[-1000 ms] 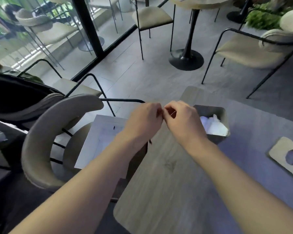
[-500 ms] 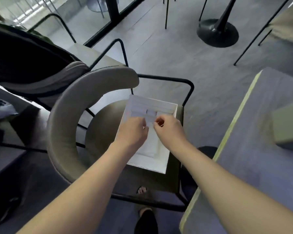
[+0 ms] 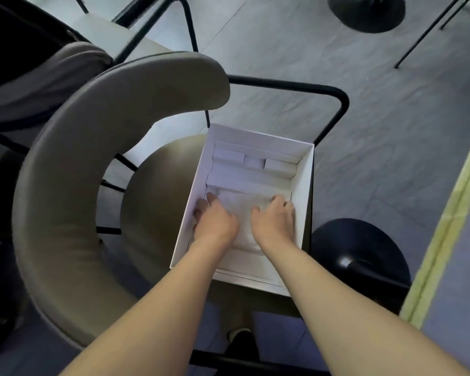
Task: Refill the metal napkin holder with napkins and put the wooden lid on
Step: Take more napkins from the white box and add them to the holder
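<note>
While both hands sit in the white cardboard box (image 3: 304,185) on the grey chair seat (image 3: 158,202), I see left hand (image 3: 215,223) and right hand (image 3: 274,221) fingers spread, gripping nothing, flanking the soft white napkin stack (image 3: 242,210); light, floppy, so I'd pinch its side edges.

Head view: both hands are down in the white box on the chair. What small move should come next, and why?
Probably close both hands on the napkin stack and lift it. The left hand and right hand rest spread at its sides inside the white box, nothing gripped yet.

A padded chair (image 3: 73,185) with a curved backrest carries an open white box (image 3: 305,185) on its seat.
</note>
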